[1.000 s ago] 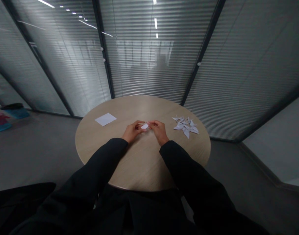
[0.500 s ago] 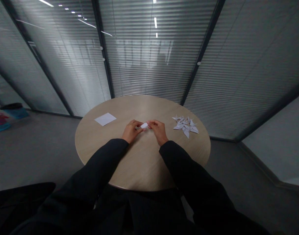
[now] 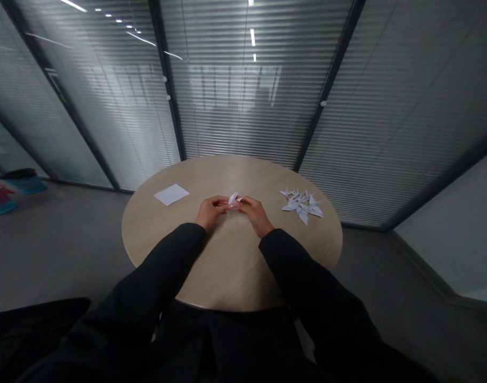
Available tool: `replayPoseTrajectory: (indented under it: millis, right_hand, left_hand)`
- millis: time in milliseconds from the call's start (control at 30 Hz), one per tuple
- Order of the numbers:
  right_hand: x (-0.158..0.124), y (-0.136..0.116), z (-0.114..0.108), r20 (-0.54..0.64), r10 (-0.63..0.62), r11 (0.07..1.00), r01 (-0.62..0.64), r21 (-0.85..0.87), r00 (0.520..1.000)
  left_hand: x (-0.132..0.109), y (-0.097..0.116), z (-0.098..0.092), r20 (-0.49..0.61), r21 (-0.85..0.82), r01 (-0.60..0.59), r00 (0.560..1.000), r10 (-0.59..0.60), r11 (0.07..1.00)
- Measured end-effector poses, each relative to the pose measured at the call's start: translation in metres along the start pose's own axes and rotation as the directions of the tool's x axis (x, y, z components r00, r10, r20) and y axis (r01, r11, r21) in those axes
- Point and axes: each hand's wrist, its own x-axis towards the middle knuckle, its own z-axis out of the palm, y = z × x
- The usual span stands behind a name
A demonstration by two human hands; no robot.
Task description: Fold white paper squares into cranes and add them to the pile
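Note:
A small folded piece of white paper [image 3: 233, 198] is pinched between my two hands, just above the middle of the table. My left hand [image 3: 210, 211] grips it from the left with thumb and fingers closed. From the right, my right hand [image 3: 253, 212] holds it in a pinch, its fingertips close to those of the left. A pointed flap of the paper stands up between the fingers; its lower part is hidden by them. To the right lies a pile of folded white paper cranes [image 3: 301, 203]. Off to the left a flat white sheet of paper [image 3: 171, 194] rests on the table.
The round wooden table [image 3: 227, 271] has its near edge close to my body. Behind it stands a glass partition with blinds [image 3: 243, 122]. Blue bins [image 3: 28, 183] are on the floor at the far left, and a dark chair [image 3: 40, 324] is at the lower left.
The folded paper has been turned from lying flat to a pointed part standing upright. My left hand has shifted slightly left, and both hands' fingers have changed their hold.

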Motion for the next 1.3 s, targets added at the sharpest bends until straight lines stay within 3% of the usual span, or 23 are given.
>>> replayPoseTrajectory:
  millis: [333, 900, 1133, 1300]
  right_hand:
    - [0.0027, 0.0062, -0.0009, -0.065, 0.012, 0.989, -0.003, 0.145, 0.998]
    - [0.0004, 0.0007, 0.0012, -0.046, -0.035, 0.997, 0.037, 0.064, 0.998]
    - [-0.0006, -0.0023, 0.0004, -0.063, -0.126, 0.991, 0.122, -0.063, 0.99]
    - [0.0, -0.0004, 0.0007, -0.049, -0.171, 0.984, 0.168, -0.052, 0.984]
  left_hand:
    - [-0.0004, 0.0, 0.0001, 0.0, -0.039, 0.014, 1.0, -0.014, 0.999]
    - [0.0007, 0.0002, -0.0013, -0.045, 0.063, -0.006, 0.999, 0.009, 0.998]
    - [-0.0009, 0.0014, -0.0008, -0.028, 0.089, -0.028, 0.999, 0.031, 0.996]
    - [-0.0008, -0.0003, -0.0005, -0.012, 0.088, -0.047, 0.999, 0.049, 0.995]
